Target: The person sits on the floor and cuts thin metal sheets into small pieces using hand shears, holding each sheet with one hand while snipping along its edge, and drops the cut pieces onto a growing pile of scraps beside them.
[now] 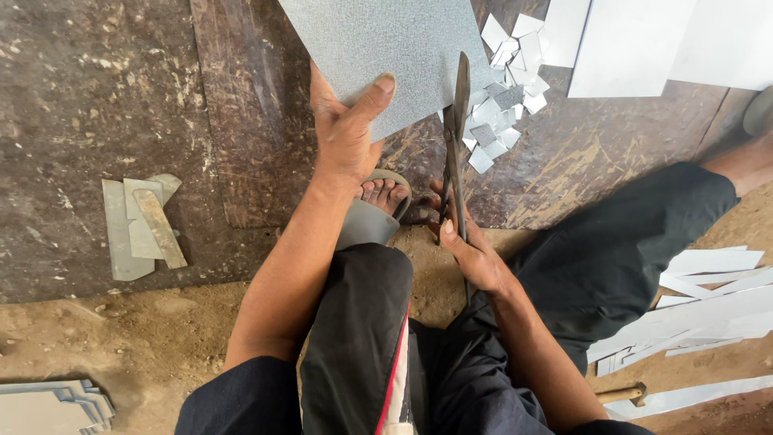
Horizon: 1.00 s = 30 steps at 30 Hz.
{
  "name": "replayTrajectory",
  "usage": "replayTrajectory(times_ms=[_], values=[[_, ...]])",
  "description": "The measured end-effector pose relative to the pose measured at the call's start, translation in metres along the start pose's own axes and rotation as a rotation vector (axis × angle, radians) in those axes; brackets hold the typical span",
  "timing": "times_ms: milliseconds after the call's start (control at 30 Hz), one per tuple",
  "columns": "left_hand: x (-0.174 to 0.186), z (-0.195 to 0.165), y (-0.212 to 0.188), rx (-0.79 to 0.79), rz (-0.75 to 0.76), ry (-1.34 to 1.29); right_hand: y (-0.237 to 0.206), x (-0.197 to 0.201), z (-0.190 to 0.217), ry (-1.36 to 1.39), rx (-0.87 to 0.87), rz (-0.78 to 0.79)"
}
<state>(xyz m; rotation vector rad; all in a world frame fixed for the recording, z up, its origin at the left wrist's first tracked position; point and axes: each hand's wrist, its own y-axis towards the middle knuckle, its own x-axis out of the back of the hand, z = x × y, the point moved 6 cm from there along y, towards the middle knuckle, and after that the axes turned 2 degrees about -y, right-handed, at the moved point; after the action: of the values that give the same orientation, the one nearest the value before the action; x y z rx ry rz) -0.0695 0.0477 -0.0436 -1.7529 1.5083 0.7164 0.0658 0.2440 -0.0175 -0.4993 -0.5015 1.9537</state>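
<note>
My left hand [346,129] grips the near edge of a large grey metal sheet [378,48], thumb on top. My right hand [471,250] is closed around the handles of long metal shears [456,137], whose blades point away from me along the sheet's right edge. My foot in a grey sandal [378,211] rests between both hands on the edge of a dark wooden board [241,121].
A pile of small cut metal scraps [503,97] lies right of the shears. Larger white sheets [644,40] lie at top right. Several cut strips [708,314] lie at right, bent metal pieces [141,225] at left, stacked pieces [52,407] at bottom left.
</note>
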Motion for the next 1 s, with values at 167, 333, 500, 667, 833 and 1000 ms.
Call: replayTrajectory(times_ms=[167, 333, 500, 667, 833, 1000], values=[[0.0, 0.0, -0.002, 0.079, -0.083, -0.01, 0.003, 0.009, 0.002, -0.354, -0.147, -0.207], [0.004, 0.0, -0.004, 0.052, -0.108, 0.022, 0.006, 0.016, -0.001, -0.491, -0.074, -0.282], [0.004, 0.001, -0.003, 0.01, -0.096, 0.057, 0.016, 0.02, -0.007, -0.591, 0.207, -0.366], [-0.009, 0.005, 0.0, -0.01, -0.019, -0.005, 0.013, 0.024, -0.019, -0.346, 0.012, -0.269], [0.0, 0.009, -0.015, 0.049, -0.073, 0.016, 0.006, 0.015, 0.0, -0.131, 0.109, -0.161], [0.009, 0.016, -0.012, 0.041, -0.063, 0.019, 0.017, 0.021, -0.001, -0.543, -0.039, -0.328]])
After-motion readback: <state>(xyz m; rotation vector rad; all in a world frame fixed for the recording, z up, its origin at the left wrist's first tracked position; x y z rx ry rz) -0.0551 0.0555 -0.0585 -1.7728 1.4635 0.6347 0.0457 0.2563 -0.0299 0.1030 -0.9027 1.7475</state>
